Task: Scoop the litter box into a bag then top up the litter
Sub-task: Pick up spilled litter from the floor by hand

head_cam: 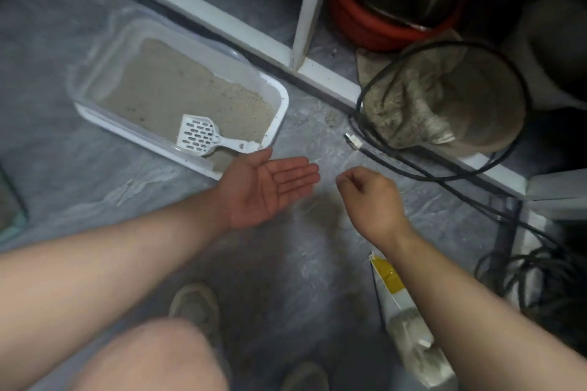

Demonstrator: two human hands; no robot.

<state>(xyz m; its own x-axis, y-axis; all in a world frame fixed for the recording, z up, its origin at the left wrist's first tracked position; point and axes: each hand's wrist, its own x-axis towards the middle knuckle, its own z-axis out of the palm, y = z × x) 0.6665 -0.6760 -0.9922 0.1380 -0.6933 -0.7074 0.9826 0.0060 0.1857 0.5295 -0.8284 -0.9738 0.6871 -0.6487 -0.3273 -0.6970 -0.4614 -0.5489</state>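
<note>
White plastic scoop [203, 137] lies ungripped in the litter box [178, 95] on the floor; left hand [266, 190] open palm-up, right hand [371, 197] loosely curled, apparently empty; risk: right forearm tips the adjacent litter bag [409, 324].

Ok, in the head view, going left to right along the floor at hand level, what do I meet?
Litter box → scoop → left hand, palm up → right hand, fingers curled → black cable

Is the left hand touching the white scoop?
Apart. In the head view, the scoop lies in the litter box, floor and rim showing before the left hand.
</note>
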